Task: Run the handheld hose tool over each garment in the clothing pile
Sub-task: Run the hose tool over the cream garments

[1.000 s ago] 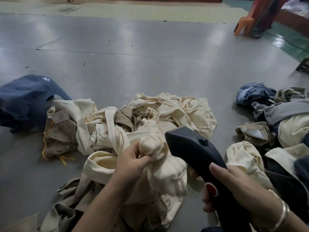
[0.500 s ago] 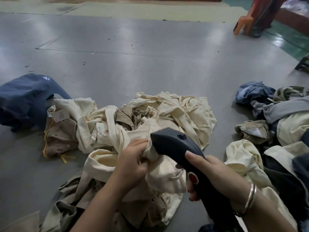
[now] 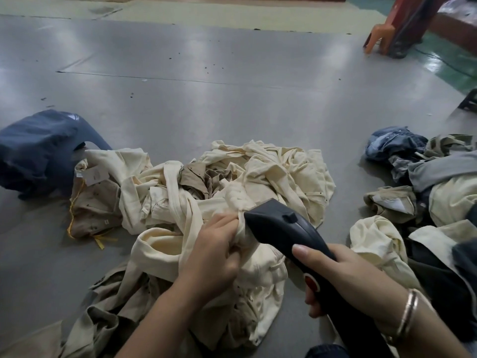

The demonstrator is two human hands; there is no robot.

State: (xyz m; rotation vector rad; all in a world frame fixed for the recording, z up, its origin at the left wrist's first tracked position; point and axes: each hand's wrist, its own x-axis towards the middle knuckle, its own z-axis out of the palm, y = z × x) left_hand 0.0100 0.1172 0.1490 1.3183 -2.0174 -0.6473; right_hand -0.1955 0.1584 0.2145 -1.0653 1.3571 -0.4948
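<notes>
Grey floor (image 3: 232, 99), shiny, w/ clothes heaped all over it. Nearest, left hand (image 3: 214, 257) is bunched tight round a twist of cream garment (image 3: 258, 262), fingers curled into the cloth. Right hand (image 3: 343, 277) grips the black hose tool (image 3: 286, 231) by its handle, thumb laid along the top, red button just under it; bangle (image 3: 409, 311) on that wrist. Tool's nose touches the gathered cloth right beside the left hand's fingers. Cream garment lies at the near-middle of the floor, on top of the main pile (image 3: 271, 171) of cream & khaki pieces, one w/ a paper tag (image 3: 93, 174) on its left side. Second pile (image 3: 438, 192) sits at the floor's right edge: denim, grey, cream. Dark blue garment (image 3: 38, 151) lies at the left edge, touching the main pile. Far right corner: orange plastic chair (image 3: 382, 34).
</notes>
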